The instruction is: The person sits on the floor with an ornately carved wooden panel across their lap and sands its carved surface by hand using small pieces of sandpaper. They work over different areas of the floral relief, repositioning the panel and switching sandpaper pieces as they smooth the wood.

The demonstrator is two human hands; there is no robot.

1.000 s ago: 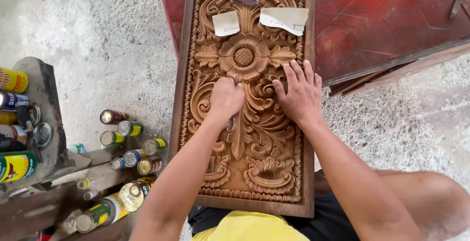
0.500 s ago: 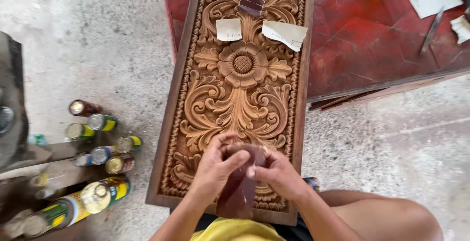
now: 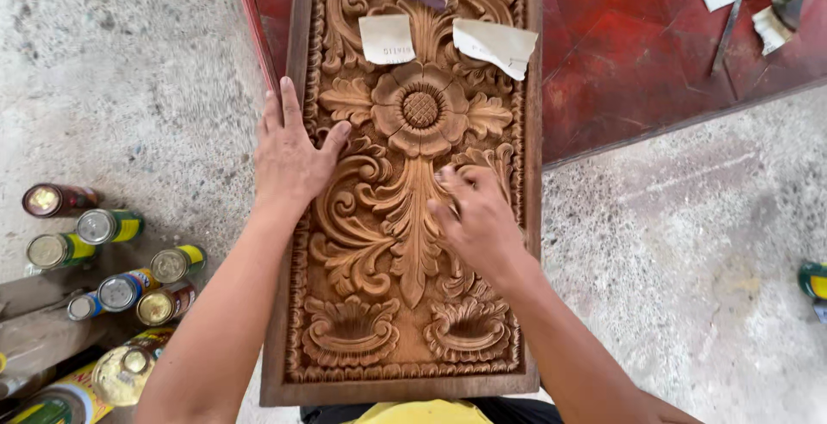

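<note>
Head view: a carved wooden panel (image 3: pixel 405 217) with a flower and leaf scrolls runs from 12 to 6 o'clock through the middle. The left hand (image 3: pixel 289 157) lies flat on its 9 o'clock edge, fingers spread, gripping nothing. The right hand (image 3: pixel 478 217) presses on the carving just right of centre, fingers curled; whether they hold anything I cannot tell. Two pale paper pieces (image 3: pixel 388 39) lie near 12 o'clock. Cans (image 3: pixel 108 226) stand at 8 o'clock on the floor.
</note>
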